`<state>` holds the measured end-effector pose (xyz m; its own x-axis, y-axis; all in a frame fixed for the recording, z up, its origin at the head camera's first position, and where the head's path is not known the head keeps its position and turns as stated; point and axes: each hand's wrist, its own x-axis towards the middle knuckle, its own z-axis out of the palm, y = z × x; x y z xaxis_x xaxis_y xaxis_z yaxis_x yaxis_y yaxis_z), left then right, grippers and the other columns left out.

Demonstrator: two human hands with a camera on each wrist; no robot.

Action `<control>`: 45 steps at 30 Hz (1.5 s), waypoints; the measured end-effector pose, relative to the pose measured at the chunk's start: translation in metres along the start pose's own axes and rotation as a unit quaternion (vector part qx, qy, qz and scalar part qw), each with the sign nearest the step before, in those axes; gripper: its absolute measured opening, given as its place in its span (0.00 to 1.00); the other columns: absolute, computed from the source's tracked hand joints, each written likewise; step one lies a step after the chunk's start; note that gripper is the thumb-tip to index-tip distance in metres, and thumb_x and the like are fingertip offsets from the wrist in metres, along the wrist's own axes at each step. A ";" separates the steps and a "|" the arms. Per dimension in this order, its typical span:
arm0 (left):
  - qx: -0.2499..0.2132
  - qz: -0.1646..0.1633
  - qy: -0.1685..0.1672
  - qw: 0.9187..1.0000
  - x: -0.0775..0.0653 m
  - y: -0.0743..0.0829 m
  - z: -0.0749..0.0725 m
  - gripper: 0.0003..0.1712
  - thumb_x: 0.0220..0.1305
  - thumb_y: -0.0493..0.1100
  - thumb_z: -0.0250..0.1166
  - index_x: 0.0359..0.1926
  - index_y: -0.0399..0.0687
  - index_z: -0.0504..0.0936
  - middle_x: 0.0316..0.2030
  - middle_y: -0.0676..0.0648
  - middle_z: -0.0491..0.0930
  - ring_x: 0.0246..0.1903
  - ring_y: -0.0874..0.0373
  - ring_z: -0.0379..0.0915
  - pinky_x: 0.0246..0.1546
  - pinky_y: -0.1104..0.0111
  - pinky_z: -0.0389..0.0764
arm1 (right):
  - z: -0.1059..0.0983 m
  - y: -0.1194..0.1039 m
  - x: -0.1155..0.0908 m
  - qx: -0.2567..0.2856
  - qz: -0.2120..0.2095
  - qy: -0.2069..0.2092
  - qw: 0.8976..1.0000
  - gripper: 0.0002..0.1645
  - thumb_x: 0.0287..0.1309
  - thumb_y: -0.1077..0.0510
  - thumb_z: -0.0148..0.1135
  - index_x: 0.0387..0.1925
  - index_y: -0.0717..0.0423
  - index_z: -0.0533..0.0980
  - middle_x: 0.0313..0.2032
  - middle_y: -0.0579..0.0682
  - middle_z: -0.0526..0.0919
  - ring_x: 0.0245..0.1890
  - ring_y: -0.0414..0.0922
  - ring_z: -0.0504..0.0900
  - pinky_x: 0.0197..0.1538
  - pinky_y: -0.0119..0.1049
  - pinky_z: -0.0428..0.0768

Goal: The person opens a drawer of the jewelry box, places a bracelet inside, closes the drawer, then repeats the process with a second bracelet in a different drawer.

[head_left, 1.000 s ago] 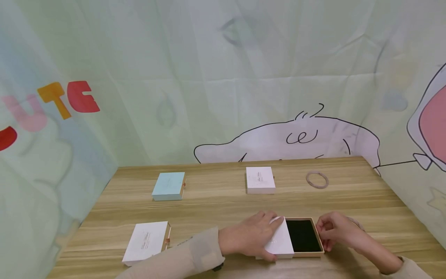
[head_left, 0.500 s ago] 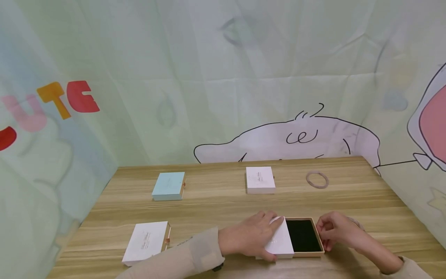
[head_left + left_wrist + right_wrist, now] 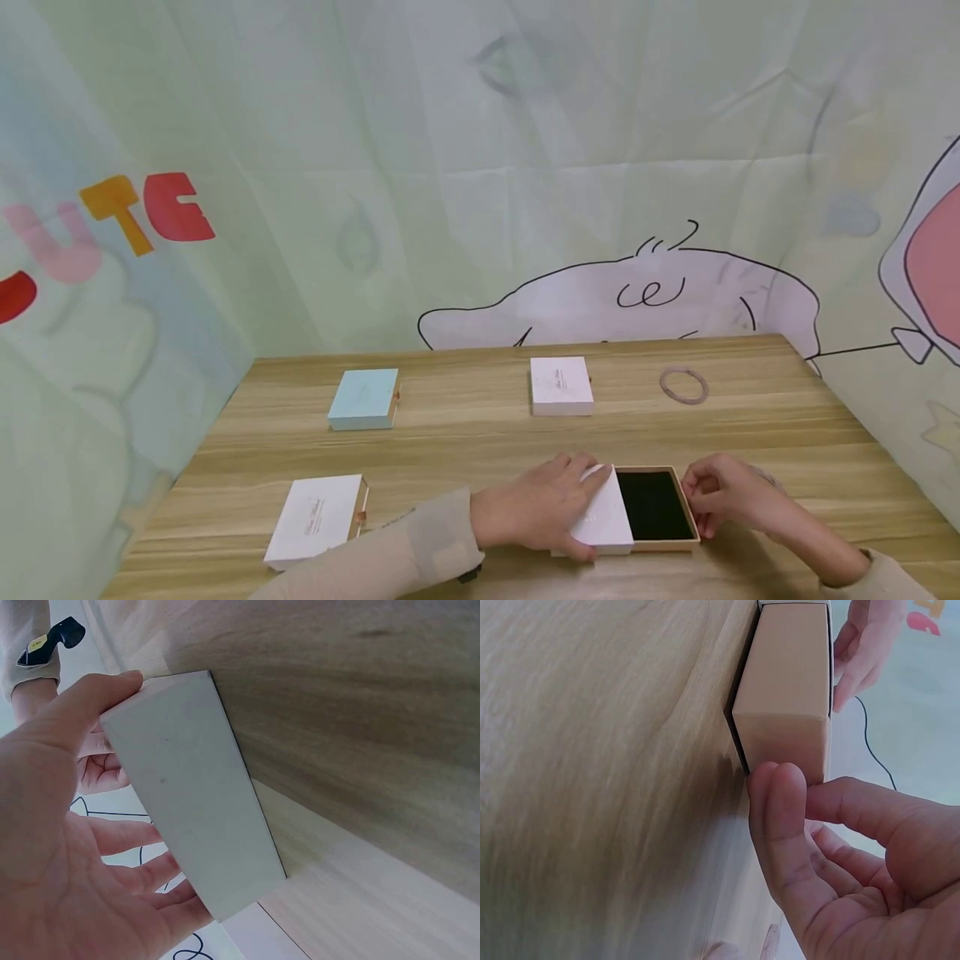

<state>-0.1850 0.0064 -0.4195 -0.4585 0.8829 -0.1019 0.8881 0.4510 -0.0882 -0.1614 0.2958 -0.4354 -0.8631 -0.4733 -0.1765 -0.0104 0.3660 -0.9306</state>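
A white drawer-style gift box lies at the table's front right, its white sleeve (image 3: 606, 521) partly off the tan inner tray (image 3: 666, 547). Black lining (image 3: 652, 504) shows inside the tray. My left hand (image 3: 536, 508) grips the sleeve, thumb at the near side and fingers over the far side; in the left wrist view the sleeve's closed end (image 3: 187, 795) faces the palm. At the tray's right end, my right hand (image 3: 723, 493) pinches with thumb and fingers. Whatever lies between those fingertips is hidden in the right wrist view, where the tray's end (image 3: 780, 739) shows.
A white box (image 3: 315, 518) lies front left, a pale blue box (image 3: 363, 398) back left and a smaller white box (image 3: 561, 385) back centre. One greyish ring (image 3: 683, 402) lies back right; another (image 3: 768, 478) is partly behind my right hand. Printed cloth hangs behind the table.
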 end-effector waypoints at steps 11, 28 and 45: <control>0.010 0.005 0.000 1.000 0.002 -0.001 -0.001 0.58 0.59 0.74 0.62 0.75 0.38 0.59 0.67 0.43 0.64 0.61 0.57 0.63 0.64 0.71 0.62 | -0.004 -0.001 0.000 -0.020 0.006 0.005 1.000 0.05 0.57 0.75 0.54 0.32 0.70 0.76 0.22 0.55 0.79 0.19 0.46 0.81 0.24 0.39 0.82; 0.002 0.001 -0.001 1.000 0.001 -0.001 0.000 0.58 0.59 0.74 0.62 0.75 0.38 0.59 0.67 0.43 0.64 0.61 0.56 0.63 0.64 0.71 0.61 | -0.003 -0.001 -0.002 -0.009 0.004 0.003 1.000 0.05 0.56 0.75 0.53 0.32 0.72 0.75 0.23 0.55 0.79 0.20 0.45 0.81 0.25 0.38 0.82; -0.011 0.000 -0.005 1.000 0.002 -0.001 -0.001 0.57 0.59 0.73 0.62 0.75 0.39 0.59 0.67 0.43 0.63 0.61 0.56 0.63 0.64 0.71 0.61 | -0.008 -0.003 -0.010 -0.043 0.000 0.062 0.997 0.04 0.58 0.73 0.56 0.33 0.74 0.77 0.25 0.55 0.80 0.22 0.43 0.81 0.25 0.39 0.82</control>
<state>-0.1863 0.0077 -0.4190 -0.4578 0.8821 -0.1114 0.8890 0.4530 -0.0663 -0.1570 0.3057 -0.4285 -0.9186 -0.3727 -0.1312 -0.0488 0.4367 -0.8983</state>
